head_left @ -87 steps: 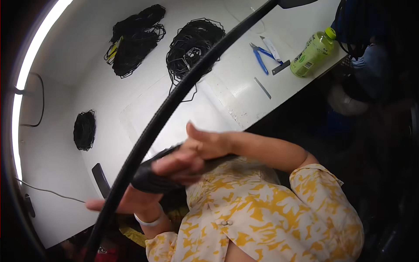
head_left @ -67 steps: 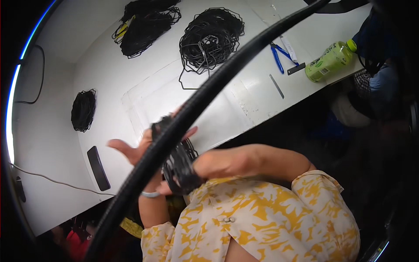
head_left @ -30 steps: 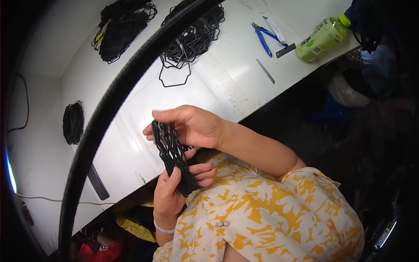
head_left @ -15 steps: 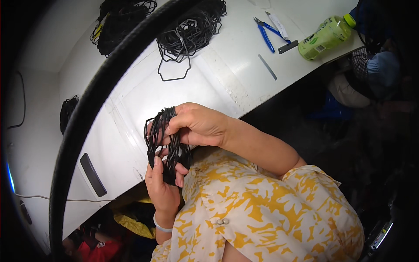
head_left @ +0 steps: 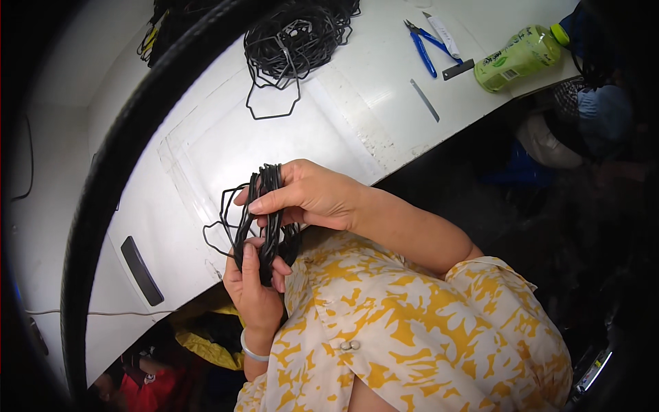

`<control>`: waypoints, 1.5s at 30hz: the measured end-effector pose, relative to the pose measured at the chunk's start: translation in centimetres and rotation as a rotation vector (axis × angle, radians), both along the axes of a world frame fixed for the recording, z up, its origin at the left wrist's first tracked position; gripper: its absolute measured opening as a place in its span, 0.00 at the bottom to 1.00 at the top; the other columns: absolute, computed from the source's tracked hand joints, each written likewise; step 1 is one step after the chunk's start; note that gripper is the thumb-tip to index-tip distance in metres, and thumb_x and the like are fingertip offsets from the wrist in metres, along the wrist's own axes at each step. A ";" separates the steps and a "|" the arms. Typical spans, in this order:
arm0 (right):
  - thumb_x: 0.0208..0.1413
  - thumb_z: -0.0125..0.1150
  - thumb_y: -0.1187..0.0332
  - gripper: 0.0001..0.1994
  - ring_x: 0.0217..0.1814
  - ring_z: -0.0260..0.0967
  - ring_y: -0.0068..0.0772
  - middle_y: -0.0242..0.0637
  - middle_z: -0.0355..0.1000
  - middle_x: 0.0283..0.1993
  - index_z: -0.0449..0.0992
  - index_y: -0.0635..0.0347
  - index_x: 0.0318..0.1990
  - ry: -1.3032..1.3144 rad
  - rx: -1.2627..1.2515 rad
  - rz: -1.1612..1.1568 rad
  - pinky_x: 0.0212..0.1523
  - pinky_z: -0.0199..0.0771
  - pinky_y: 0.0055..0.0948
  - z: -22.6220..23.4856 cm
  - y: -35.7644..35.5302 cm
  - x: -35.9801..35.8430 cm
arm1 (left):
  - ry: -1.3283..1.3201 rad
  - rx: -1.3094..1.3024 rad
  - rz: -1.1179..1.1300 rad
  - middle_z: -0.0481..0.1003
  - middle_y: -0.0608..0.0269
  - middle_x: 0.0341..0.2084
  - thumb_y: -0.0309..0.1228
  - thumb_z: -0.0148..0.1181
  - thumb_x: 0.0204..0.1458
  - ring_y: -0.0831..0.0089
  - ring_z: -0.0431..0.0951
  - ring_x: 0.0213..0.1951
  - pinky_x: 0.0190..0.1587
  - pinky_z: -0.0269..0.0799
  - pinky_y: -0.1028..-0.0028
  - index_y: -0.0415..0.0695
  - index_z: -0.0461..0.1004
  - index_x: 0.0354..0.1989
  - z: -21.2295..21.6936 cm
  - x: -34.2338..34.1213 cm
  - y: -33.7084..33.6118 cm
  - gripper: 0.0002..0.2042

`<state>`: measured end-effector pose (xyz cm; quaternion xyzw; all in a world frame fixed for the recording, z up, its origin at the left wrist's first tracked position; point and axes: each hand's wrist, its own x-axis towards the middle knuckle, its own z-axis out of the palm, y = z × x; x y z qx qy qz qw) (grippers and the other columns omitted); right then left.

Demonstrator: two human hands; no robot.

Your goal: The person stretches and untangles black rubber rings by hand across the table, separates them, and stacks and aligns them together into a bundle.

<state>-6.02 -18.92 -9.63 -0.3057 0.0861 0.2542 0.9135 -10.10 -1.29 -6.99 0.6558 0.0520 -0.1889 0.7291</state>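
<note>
Diagonally across the left of my head feed arcs a thick black cord (head_left: pixel 147 99), hiding part of the white tabletop (head_left: pixel 240 144). Just right of it I see a flat dark bar (head_left: pixel 142 271) lying near the table's edge and, below that edge, some crumpled yellow material (head_left: pixel 206 347). Next come a couple of bent loops (head_left: pixel 222 206), trailing leftward from a bundle of thin black angular rings (head_left: pixel 272 230) held up in front of the near table edge. On my left hand (head_left: pixel 254 292), with a pale wristband (head_left: pixel 255 351) below it, thumb and fingers clasp the bundle's lower part. Farther back on the table I have a loose heap of similar rings (head_left: pixel 278 55), one loop poking toward me. My right hand (head_left: pixel 309 196) is closed on the bundle's upper part, thumb in front. Rightward I make out blue-handled cutters (head_left: pixel 423 49), a slim white tool (head_left: pixel 443 36) just beside them, a short dark strip (head_left: pixel 458 70), a thin grey strip (head_left: pixel 424 100) nearer the edge, and a green bottle (head_left: pixel 518 62).
</note>
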 end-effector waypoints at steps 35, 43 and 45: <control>0.52 0.61 0.79 0.13 0.39 0.74 0.24 0.38 0.76 0.38 0.73 0.70 0.45 -0.179 -0.224 -0.146 0.43 0.76 0.22 1.9 2.0 -2.4 | 0.094 -0.219 0.281 0.69 0.73 0.22 0.30 0.54 0.60 0.88 0.62 0.20 0.20 0.53 0.84 0.41 0.73 0.43 0.6 0.6 -0.7 0.08; 0.56 0.64 0.67 0.10 0.34 0.73 0.20 0.34 0.77 0.32 0.78 0.67 0.33 -0.215 -0.522 -0.090 0.37 0.74 0.19 1.9 1.0 -2.4 | -0.017 -0.148 0.292 0.72 0.71 0.25 0.28 0.58 0.58 0.88 0.65 0.22 0.21 0.54 0.86 0.39 0.76 0.40 -0.8 0.5 0.3 0.06; 0.56 0.64 0.57 0.18 0.26 0.70 0.19 0.36 0.76 0.25 0.77 0.66 0.24 -0.143 -0.730 0.185 0.28 0.71 0.21 3.5 -1.0 -2.6 | -0.046 -0.128 0.308 0.73 0.71 0.26 0.27 0.58 0.57 0.88 0.65 0.22 0.21 0.56 0.86 0.39 0.76 0.40 -0.8 0.5 0.5 0.06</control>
